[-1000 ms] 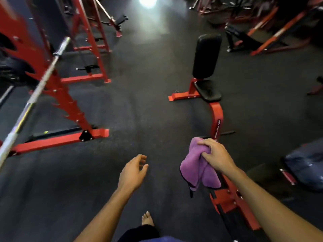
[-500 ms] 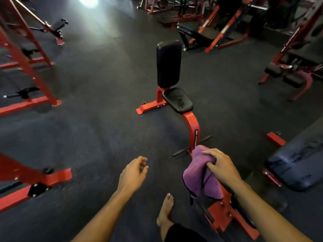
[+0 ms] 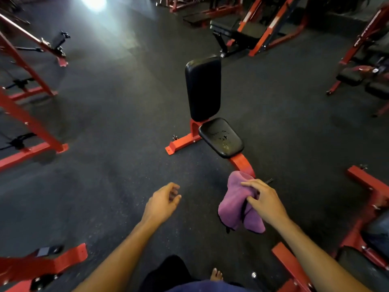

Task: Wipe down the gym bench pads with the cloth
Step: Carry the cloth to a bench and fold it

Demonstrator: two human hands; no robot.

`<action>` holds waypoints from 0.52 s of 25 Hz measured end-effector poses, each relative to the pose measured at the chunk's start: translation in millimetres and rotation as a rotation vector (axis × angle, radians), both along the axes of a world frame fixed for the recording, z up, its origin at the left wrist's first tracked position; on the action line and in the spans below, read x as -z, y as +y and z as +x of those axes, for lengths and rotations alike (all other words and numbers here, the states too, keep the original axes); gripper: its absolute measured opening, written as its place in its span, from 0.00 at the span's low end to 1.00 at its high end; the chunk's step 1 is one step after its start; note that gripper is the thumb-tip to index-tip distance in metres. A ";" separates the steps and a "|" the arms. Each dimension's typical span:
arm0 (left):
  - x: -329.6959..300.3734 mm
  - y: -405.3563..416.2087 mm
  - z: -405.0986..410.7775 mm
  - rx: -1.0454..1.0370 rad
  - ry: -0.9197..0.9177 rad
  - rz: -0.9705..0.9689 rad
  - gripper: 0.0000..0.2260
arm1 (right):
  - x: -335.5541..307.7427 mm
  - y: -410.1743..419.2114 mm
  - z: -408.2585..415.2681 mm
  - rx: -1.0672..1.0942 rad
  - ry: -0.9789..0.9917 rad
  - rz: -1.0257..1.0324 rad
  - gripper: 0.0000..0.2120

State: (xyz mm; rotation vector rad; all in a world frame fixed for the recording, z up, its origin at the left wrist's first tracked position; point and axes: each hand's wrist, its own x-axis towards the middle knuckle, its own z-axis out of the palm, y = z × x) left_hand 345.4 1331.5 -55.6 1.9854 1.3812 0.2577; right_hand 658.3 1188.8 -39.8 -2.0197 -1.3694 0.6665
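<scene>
Upright bench [image 3: 210,123], at twelve o'clock, is faced pad-on so both pads can be reached. Purple cloth [image 3: 237,205], at five o'clock, is held bunched in the right hand [image 3: 266,204], ready for wiping; left hand [image 3: 162,202] is kept free, fingers loosely curled.

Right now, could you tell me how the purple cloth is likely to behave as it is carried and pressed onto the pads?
The cloth is probably floppy: it droops in folds below the right hand pinching it. It looks light, since fingertips alone hold it. It should flatten easily against the seat pad.
</scene>
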 end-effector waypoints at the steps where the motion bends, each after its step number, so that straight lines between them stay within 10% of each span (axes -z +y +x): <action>1: 4.9 17.4 7.6 0.040 0.008 -0.060 0.11 | -1.3 18.6 2.2 -0.006 0.005 0.012 0.24; 13: 36.8 276.0 107.1 0.152 -0.123 -0.448 0.20 | -48.4 229.0 29.2 0.022 0.069 0.055 0.31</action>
